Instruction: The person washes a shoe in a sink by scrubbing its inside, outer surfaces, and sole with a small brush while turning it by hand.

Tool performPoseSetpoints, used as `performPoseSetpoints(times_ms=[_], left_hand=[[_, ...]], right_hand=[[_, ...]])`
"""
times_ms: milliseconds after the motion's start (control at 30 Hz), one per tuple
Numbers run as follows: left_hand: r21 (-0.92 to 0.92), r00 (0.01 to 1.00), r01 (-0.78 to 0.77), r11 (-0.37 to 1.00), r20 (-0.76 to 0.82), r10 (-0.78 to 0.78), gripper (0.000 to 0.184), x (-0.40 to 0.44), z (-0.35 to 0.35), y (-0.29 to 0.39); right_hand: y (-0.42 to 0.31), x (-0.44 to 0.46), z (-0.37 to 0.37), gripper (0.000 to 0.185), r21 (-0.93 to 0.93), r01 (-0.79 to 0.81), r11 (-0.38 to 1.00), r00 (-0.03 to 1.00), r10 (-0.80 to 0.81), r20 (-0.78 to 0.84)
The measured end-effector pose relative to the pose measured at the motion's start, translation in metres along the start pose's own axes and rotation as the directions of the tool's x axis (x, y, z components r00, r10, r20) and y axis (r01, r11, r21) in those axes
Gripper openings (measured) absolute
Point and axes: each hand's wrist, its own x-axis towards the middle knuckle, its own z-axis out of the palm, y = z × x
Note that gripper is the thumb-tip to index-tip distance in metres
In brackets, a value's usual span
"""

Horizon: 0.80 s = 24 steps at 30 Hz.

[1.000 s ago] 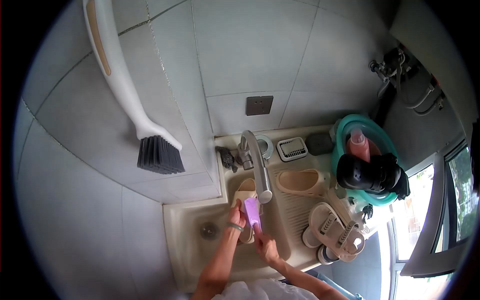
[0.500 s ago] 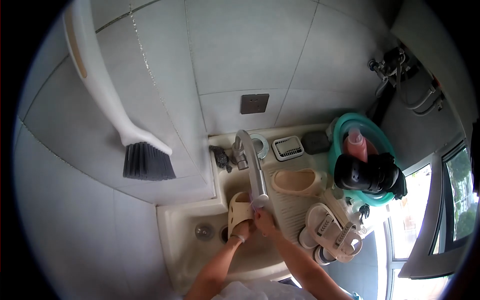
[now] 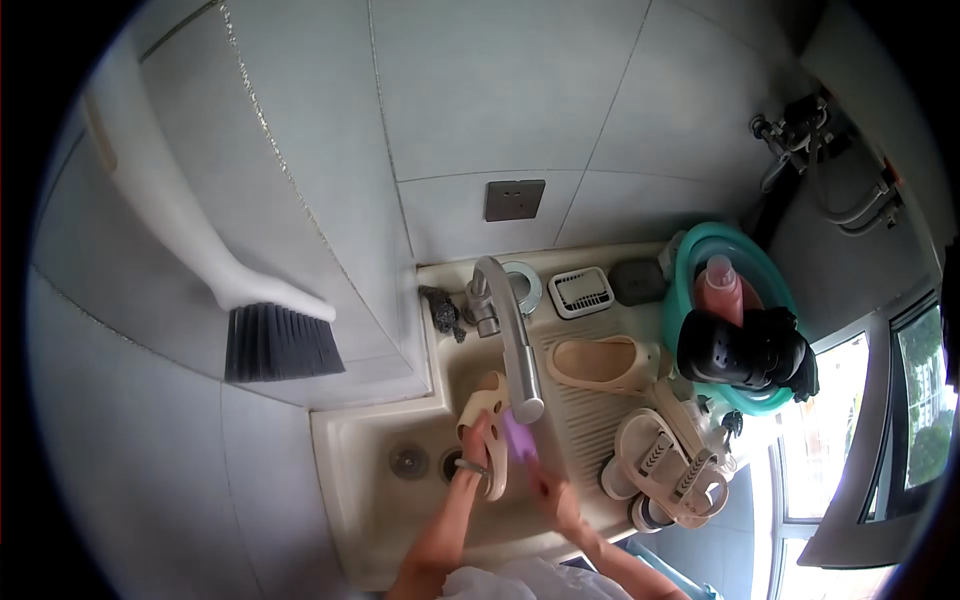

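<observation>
At lower centre of the frame, the cream clog [image 3: 496, 455], held by the left hand [image 3: 476, 438], has tipped edgewise, apparently baring its side to the purple tool [image 3: 518, 436], which reappears, gripped by the right hand [image 3: 556, 502].

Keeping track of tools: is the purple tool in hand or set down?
In hand: the right hand grips the purple tool by its lower end, beside the shoe in the left hand.
</observation>
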Motion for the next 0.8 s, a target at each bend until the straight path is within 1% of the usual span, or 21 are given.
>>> performPoseSetpoints(times_ms=[33, 67, 100, 133, 167, 200, 233, 300, 333, 367, 400, 433, 467, 500, 533, 567, 633, 667, 700, 767, 800], left_hand=[[-0.187, 0.994, 0.057, 0.981, 0.099, -0.039, 0.04, -0.012, 0.011, 0.018], [-0.196, 0.981, 0.132, 0.972, 0.169, -0.099, 0.042, -0.023, 0.013, 0.03], [-0.194, 0.98, 0.131, 0.972, 0.17, -0.098, 0.042, -0.03, 0.025, 0.036], [-0.137, 1.0, 0.024, 0.99, 0.014, -0.022, 0.044, -0.034, 0.043, 0.037], [-0.065, 0.988, -0.074, 0.995, -0.138, 0.065, 0.048, -0.037, 0.052, 0.036], [-0.052, 0.969, -0.172, 0.984, -0.186, 0.16, 0.049, -0.016, 0.037, 0.027], [0.017, 0.968, -0.159, 0.987, -0.196, 0.16, 0.05, -0.017, 0.041, 0.043], [-0.031, 0.962, -0.228, 0.973, -0.161, 0.22, 0.049, -0.025, 0.061, 0.07], [-0.051, 0.982, -0.161, 0.986, -0.112, 0.154, 0.048, -0.047, 0.074, 0.079], [-0.065, 0.994, -0.096, 0.993, -0.061, 0.092, 0.047, -0.062, 0.088, 0.082], [-0.119, 0.983, -0.11, 0.987, -0.158, 0.091, 0.045, -0.05, 0.074, 0.056], [-0.021, 0.948, -0.224, 0.974, -0.238, 0.213, 0.044, -0.046, 0.07, 0.042], [-0.011, 0.938, -0.238, 0.971, -0.263, 0.227, 0.044, -0.046, 0.066, 0.039], [-0.007, 0.927, -0.253, 0.968, -0.287, 0.24, 0.044, -0.044, 0.065, 0.037], [0.161, 0.92, -0.195, 0.968, -0.311, 0.237, 0.046, -0.053, 0.071, 0.054], [0.062, 0.935, -0.174, 0.983, -0.303, 0.185, 0.048, -0.024, 0.046, 0.034], [0.115, 0.92, -0.119, 0.986, -0.36, 0.153, 0.048, -0.038, 0.057, 0.053], [0.015, 0.948, -0.24, 0.971, -0.211, 0.237, 0.047, -0.031, 0.049, 0.041], [-0.032, 0.921, -0.313, 0.949, -0.257, 0.294, 0.049, -0.036, 0.057, 0.035], [0.065, 0.906, -0.228, 0.972, -0.351, 0.236, 0.045, -0.048, 0.068, 0.043], [0.049, 0.874, -0.206, 0.977, -0.44, 0.207, 0.05, -0.056, 0.083, 0.054]], right_hand=[[0.004, -0.009, 0.004, 0.036, -0.042, 0.103, 0.994, 0.995, -0.103, 0.003], [0.007, -0.019, 0.007, 0.039, -0.084, 0.204, 0.975, 0.979, -0.205, 0.007], [0.013, -0.017, 0.019, 0.044, -0.159, 0.271, 0.949, 0.959, -0.28, -0.041], [0.013, -0.016, 0.027, 0.05, -0.236, 0.328, 0.915, 0.931, -0.355, -0.083], [0.014, -0.015, 0.032, 0.05, -0.237, 0.327, 0.915, 0.931, -0.354, -0.084], [0.009, -0.008, 0.032, 0.051, -0.271, 0.264, 0.926, 0.959, -0.282, -0.031], [0.004, 0.001, 0.034, 0.045, -0.276, 0.266, 0.924, 0.957, -0.288, -0.042], [-0.004, 0.019, 0.036, 0.035, -0.287, 0.27, 0.919, 0.952, -0.299, -0.063], [0.005, 0.035, 0.041, 0.041, -0.262, 0.312, 0.913, 0.934, -0.346, -0.092], [0.002, 0.046, 0.041, 0.038, -0.246, 0.3, 0.922, 0.936, -0.335, -0.111], [-0.015, 0.056, 0.031, 0.036, -0.193, 0.247, 0.95, 0.95, -0.277, -0.144], [-0.026, 0.06, 0.024, 0.034, -0.146, 0.222, 0.964, 0.953, -0.246, -0.176], [-0.035, 0.058, 0.02, 0.033, -0.122, 0.219, 0.968, 0.952, -0.239, -0.19], [-0.038, 0.047, 0.018, 0.023, -0.082, 0.245, 0.966, 0.94, -0.258, -0.225], [-0.032, 0.032, 0.018, 0.029, -0.108, 0.275, 0.955, 0.937, -0.292, -0.191], [-0.027, 0.014, 0.021, 0.033, -0.133, 0.327, 0.936, 0.922, -0.346, -0.173], [-0.028, 0.0, 0.026, 0.041, -0.218, 0.473, 0.854, 0.833, -0.514, -0.207], [-0.028, 0.004, 0.027, 0.045, -0.264, 0.516, 0.815, 0.787, -0.572, -0.23], [-0.026, 0.005, 0.023, 0.046, -0.166, 0.35, 0.922, 0.919, -0.373, -0.131], [-0.021, 0.028, 0.027, 0.039, -0.192, 0.267, 0.944, 0.949, -0.292, -0.119], [-0.023, 0.041, 0.028, 0.036, -0.203, 0.241, 0.949, 0.954, -0.27, -0.131]])
